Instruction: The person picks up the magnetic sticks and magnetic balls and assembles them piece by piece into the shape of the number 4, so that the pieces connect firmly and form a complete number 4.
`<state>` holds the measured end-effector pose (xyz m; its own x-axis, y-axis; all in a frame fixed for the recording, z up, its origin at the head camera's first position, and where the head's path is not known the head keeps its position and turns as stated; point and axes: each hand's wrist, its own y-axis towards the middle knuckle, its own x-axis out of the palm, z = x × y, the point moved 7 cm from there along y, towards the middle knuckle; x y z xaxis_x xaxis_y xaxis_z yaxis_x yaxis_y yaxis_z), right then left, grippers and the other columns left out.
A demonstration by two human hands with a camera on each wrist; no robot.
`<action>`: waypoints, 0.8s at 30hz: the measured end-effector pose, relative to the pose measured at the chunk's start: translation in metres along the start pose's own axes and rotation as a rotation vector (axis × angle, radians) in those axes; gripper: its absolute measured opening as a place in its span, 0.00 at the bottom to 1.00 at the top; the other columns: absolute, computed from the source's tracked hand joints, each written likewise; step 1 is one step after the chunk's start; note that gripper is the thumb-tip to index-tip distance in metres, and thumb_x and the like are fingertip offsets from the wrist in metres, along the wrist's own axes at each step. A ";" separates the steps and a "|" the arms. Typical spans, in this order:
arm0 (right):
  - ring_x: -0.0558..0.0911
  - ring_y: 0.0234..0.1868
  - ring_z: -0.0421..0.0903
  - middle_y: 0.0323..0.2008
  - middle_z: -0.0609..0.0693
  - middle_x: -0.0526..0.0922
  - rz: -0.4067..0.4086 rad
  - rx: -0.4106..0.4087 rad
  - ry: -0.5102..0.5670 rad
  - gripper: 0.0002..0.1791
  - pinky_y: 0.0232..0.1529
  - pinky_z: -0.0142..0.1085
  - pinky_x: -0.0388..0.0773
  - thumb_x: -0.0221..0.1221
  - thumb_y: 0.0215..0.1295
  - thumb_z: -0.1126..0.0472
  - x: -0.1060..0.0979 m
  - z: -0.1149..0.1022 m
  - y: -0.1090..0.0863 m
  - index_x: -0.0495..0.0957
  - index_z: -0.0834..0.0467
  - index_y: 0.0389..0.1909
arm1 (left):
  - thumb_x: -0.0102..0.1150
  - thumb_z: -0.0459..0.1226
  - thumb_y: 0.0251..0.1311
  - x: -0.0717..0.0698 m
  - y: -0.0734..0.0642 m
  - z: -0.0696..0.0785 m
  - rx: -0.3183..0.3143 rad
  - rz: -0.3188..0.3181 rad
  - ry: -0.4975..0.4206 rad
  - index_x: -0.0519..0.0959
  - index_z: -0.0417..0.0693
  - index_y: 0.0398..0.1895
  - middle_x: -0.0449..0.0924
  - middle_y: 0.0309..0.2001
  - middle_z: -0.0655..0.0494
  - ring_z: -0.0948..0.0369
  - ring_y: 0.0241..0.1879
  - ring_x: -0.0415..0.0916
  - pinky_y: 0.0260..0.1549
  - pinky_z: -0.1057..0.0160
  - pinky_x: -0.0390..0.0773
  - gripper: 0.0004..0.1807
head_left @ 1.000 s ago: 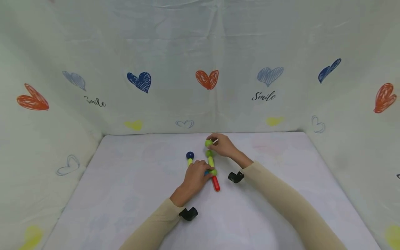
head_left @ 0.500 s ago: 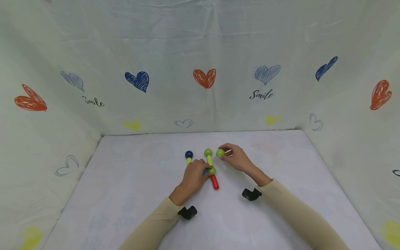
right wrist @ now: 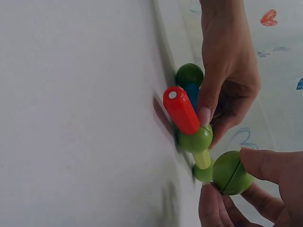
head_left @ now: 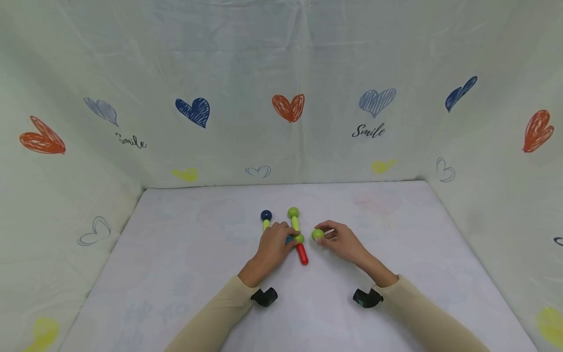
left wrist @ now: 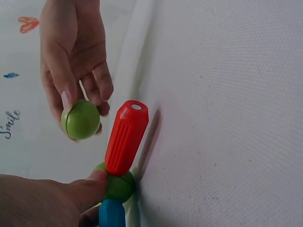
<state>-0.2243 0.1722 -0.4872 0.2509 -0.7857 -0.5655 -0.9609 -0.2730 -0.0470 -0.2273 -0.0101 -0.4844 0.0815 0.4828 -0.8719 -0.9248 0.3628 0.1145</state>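
On the white table lies a ball-and-rod construction toy. My left hand (head_left: pixel 273 247) pinches its middle green ball (head_left: pixel 298 238) between thumb and fingers. A red rod (head_left: pixel 302 254) points toward me from that ball, and its free end shows a small metal disc in both wrist views. Away from me a yellow-green rod (head_left: pixel 295 224) leads to a far green ball (head_left: pixel 293 211). A blue rod (left wrist: pixel 112 213) runs under my left hand, which partly covers it. Between thumb and fingers my right hand (head_left: pixel 346 243) holds a loose green ball (head_left: pixel 317 235), apart from the toy's right side.
A dark blue ball (head_left: pixel 266 215) tops another yellow-green rod (head_left: pixel 266 224) at the toy's left. One more green ball (right wrist: pixel 189 74) shows beyond my left hand in the right wrist view. A white curtain (head_left: pixel 237 142) with printed hearts stands behind the table (head_left: pixel 193 254).
My right hand has carried the loose green ball from beyond the far green ball, rightward and then toward me, to beside the middle ball. My left hand stays on the toy.
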 end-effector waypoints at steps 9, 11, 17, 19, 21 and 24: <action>0.88 0.46 0.50 0.54 0.59 0.86 -0.041 0.003 0.040 0.18 0.43 0.36 0.83 0.68 0.70 0.64 0.006 0.003 -0.016 0.82 0.65 0.58 | 0.75 0.40 0.63 0.000 0.000 -0.001 -0.001 0.003 -0.001 0.91 0.48 0.51 0.85 0.42 0.55 0.56 0.44 0.80 0.45 0.57 0.78 0.14; 0.87 0.45 0.48 0.55 0.59 0.86 -0.053 0.006 0.048 0.18 0.42 0.35 0.83 0.68 0.70 0.64 0.008 0.005 -0.019 0.82 0.65 0.58 | 0.75 0.40 0.63 0.000 0.000 -0.001 0.003 0.005 -0.003 0.91 0.48 0.51 0.85 0.42 0.55 0.56 0.44 0.80 0.45 0.57 0.78 0.14; 0.87 0.43 0.46 0.53 0.58 0.86 -0.091 0.004 0.069 0.19 0.41 0.36 0.82 0.68 0.69 0.62 0.012 0.005 -0.027 0.82 0.66 0.57 | 0.75 0.40 0.63 0.000 0.001 0.000 0.008 0.005 -0.007 0.91 0.48 0.50 0.85 0.41 0.55 0.56 0.44 0.79 0.44 0.57 0.77 0.13; 0.87 0.43 0.46 0.52 0.58 0.86 -0.101 0.003 0.075 0.19 0.40 0.36 0.82 0.68 0.69 0.62 0.015 0.006 -0.029 0.82 0.66 0.57 | 0.75 0.40 0.63 0.000 0.001 -0.001 0.007 0.005 -0.006 0.91 0.48 0.51 0.85 0.42 0.55 0.56 0.44 0.79 0.44 0.57 0.77 0.14; 0.86 0.43 0.46 0.51 0.57 0.87 -0.107 0.004 0.078 0.19 0.40 0.36 0.82 0.69 0.69 0.62 0.017 0.005 -0.032 0.82 0.66 0.57 | 0.75 0.40 0.63 0.001 0.001 -0.001 0.007 0.005 -0.008 0.91 0.48 0.51 0.84 0.42 0.55 0.56 0.44 0.79 0.44 0.57 0.77 0.14; 0.86 0.43 0.46 0.51 0.57 0.87 -0.120 0.006 0.091 0.19 0.40 0.36 0.82 0.69 0.69 0.63 0.020 0.005 -0.035 0.82 0.67 0.56 | 0.75 0.40 0.63 0.001 0.001 -0.001 0.008 0.008 -0.005 0.91 0.48 0.51 0.84 0.42 0.55 0.56 0.43 0.79 0.44 0.57 0.77 0.14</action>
<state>-0.1861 0.1690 -0.5014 0.3731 -0.7948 -0.4786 -0.9241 -0.3645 -0.1151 -0.2285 -0.0103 -0.4859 0.0761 0.4895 -0.8687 -0.9223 0.3657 0.1252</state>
